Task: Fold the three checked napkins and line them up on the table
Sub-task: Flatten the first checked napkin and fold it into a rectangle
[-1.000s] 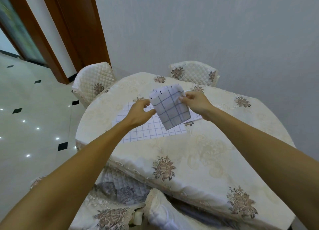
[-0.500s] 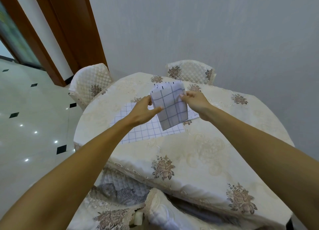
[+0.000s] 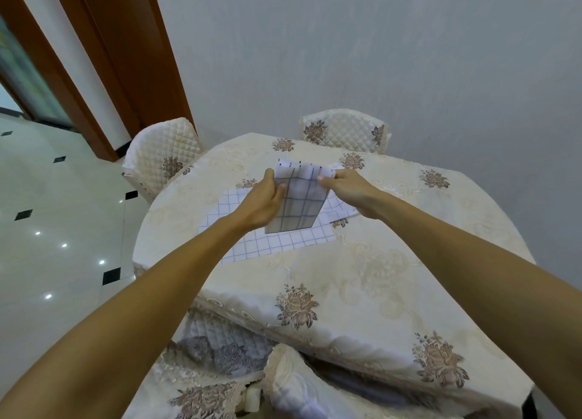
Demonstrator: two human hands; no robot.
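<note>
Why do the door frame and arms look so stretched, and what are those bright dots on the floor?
Head view: the wide-angle lens bends the door frame and stretches the forearms near the edges; the dots are glare on the glossy floor; light is soft, shadows faint; the held napkin stays sharp.

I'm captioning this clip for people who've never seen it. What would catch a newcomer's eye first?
First, the folded white napkin with dark checks, held up above the middle of the table, pinched by the left hand and right hand. Beneath it a flat white napkin with thin blue checks lies spread on the cream floral tablecloth. Two quilted cream chairs stand at the far side.
</note>
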